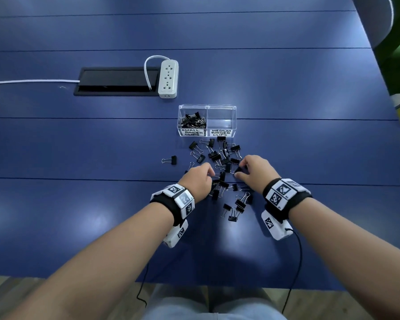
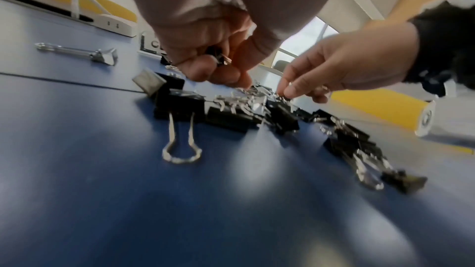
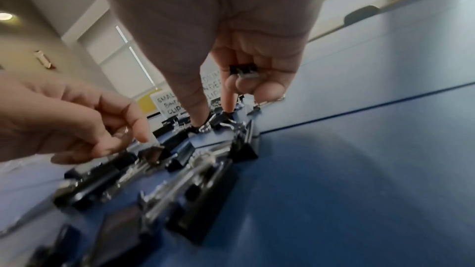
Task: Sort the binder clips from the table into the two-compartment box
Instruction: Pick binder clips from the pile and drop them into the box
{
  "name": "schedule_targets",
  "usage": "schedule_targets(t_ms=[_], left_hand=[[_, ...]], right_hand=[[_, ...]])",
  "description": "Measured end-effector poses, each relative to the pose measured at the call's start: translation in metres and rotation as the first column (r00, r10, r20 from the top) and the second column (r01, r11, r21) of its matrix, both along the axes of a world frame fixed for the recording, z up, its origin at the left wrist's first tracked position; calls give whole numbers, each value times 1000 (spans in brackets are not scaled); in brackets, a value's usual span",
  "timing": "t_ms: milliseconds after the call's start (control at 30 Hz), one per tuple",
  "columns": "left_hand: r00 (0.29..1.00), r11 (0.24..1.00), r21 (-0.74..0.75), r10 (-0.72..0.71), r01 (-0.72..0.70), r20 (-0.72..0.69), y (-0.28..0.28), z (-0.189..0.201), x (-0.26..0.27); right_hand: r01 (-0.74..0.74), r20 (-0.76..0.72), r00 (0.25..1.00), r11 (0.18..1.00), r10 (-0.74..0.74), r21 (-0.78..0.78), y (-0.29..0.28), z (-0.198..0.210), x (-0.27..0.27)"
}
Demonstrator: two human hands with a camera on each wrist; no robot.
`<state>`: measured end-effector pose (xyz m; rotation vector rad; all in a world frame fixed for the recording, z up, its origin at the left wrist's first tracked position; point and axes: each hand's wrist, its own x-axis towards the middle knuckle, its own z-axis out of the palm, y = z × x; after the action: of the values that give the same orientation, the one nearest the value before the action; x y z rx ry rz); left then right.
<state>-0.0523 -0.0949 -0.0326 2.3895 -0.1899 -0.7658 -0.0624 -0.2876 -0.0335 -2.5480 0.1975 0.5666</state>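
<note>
Black binder clips (image 1: 219, 162) are scattered all over the blue table (image 1: 79, 146), right in front of the clear two-compartment box (image 1: 207, 121). Its small-clips side already has a bunch in it. Both hands are down in the pile: left hand (image 1: 198, 181) curled around a small clip (image 2: 218, 56), right hand (image 1: 255, 173) tucking another clip (image 3: 243, 70) against its palm while thumb and forefinger reach down.

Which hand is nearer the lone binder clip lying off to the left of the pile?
Left. The left hand is just right of and nearer the person than the lone binder clip; the right hand is across the pile.
</note>
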Motion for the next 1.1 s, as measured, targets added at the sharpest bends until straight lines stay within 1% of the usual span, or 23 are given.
schedule_targets(t_ms=[100,200,300,400,467,500,567,633,667,700,733,833,900,1000,1100], left_hand=[[996,998,32,-60,59,58,-4,-2,-5],[987,994,41,-103,98,127,-6,-6,-6],[969,985,89,-161,147,187,-9,-7,-5],[956,971,157,-210,180,206,-10,-8,-2],[955,968,182,-210,174,208,-10,-9,0],[955,968,184,-207,169,212,-9,-9,0],[951,969,181,-209,170,226,-9,-10,0],[936,961,172,-255,217,243,-10,-11,-2],[923,952,174,-289,250,252,-11,-12,-3],[910,943,183,-321,279,263,-13,-12,-3],[900,935,192,-341,297,271,-14,-13,-3],[898,934,199,-345,298,273,-16,-14,-1],[907,946,174,-313,273,282,-15,-14,1],[937,973,113,-223,199,268,-9,-15,6],[971,999,-3,-35,37,235,-1,-10,17]], right_hand=[[-36,-2,999,998,36,-52,6,-4,-1],[-45,4,999,998,45,-42,8,-7,-1],[-24,-8,1000,999,25,39,9,-6,2],[88,-4,996,980,-89,176,7,0,12],[199,-40,980,926,-196,322,4,6,23],[261,-80,965,875,-251,408,3,10,29],[366,-155,928,747,-339,555,4,18,44],[418,-196,900,640,-390,645,9,28,62],[422,-204,896,618,-394,663,13,34,72],[413,-200,902,630,-382,658,17,39,84],[386,-181,917,672,-356,632,22,44,95],[228,-52,972,855,-230,467,36,51,127],[118,6,992,925,-128,362,49,54,144],[-37,74,997,980,23,193,69,54,159],[-96,64,994,987,88,133,83,50,161]])
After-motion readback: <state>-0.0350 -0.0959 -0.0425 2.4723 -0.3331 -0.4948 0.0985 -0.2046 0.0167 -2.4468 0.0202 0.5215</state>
